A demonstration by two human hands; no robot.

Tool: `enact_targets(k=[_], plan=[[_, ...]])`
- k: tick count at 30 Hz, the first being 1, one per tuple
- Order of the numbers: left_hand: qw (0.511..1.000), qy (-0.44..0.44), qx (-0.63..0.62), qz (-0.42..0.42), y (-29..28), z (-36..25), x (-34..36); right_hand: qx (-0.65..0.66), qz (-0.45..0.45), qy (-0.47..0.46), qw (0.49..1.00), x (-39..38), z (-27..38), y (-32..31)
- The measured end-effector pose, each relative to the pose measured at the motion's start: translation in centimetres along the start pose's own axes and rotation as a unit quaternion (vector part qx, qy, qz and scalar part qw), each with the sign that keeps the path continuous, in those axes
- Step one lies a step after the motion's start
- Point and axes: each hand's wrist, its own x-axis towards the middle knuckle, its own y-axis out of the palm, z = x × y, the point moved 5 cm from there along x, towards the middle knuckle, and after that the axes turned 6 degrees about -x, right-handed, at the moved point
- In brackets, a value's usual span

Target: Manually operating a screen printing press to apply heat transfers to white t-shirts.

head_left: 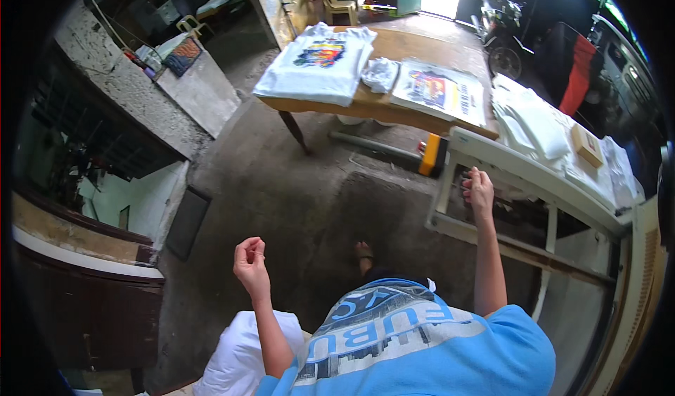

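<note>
My left hand (252,264) hangs in the air over the dark floor, its fingertips and thumb drawn together, with nothing showing in them. Below it a white cloth bundle (242,350) lies beside my forearm. Farther forward, my right hand (479,192) is raised near the end of a pale metal frame (457,216); whether it touches the frame I cannot tell. Its thumb and forefinger are pinched and the other fingers loosely curled, with no object visible. Ahead, a wooden table (401,44) bears a stack of white printed shirts (295,79) and a flat printed pile in clear wrapping (439,93).
Between the two piles sits crumpled clear plastic (380,74). A yellow and black block (430,155) is at the frame's corner. White cloths (531,125) and a small cardboard box (587,146) lie to the right. A motorcycle (503,37) stands at the back; a doorway wall borders the left.
</note>
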Motion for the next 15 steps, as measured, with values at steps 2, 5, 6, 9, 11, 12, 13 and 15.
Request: enact_targets(k=[2, 5, 6, 9, 11, 12, 13, 15], plan=[[1.0, -0.014, -0.008, -0.003, -0.2, -0.6, 2.4, -0.01, 0.057, 0.094, 0.994, 3.1, -2.1, 2.2], [1.0, -0.018, -0.023, 0.011, 1.8, -0.2, 6.6, -0.044, 0.077, 0.118, 0.989, 8.4, -6.3, 5.5], [1.0, -0.013, -0.014, 0.018, 2.3, 0.2, 7.8, -0.03, 0.069, 0.08, 0.994, 8.4, -5.1, 7.5], [0.999, -0.001, 0.006, 0.038, 4.1, 0.3, 10.7, -0.211, -0.043, 0.089, 0.972, 8.0, -2.9, 10.4], [0.996, 0.032, 0.051, 0.065, 4.5, 1.1, 11.9, -0.173, -0.012, 0.14, 0.975, 6.5, -0.1, 10.8], [0.995, 0.031, 0.06, 0.075, 5.3, 1.1, 12.3, -0.13, -0.001, 0.138, 0.982, 6.9, -1.2, 10.5], [0.995, 0.024, 0.057, 0.076, 5.8, 1.4, 12.8, -0.137, -0.002, 0.139, 0.981, 7.1, -2.0, 10.4], [0.993, -0.029, 0.026, 0.109, 7.3, 2.7, 13.5, -0.15, -0.009, 0.118, 0.982, 7.0, -1.9, 10.4]])
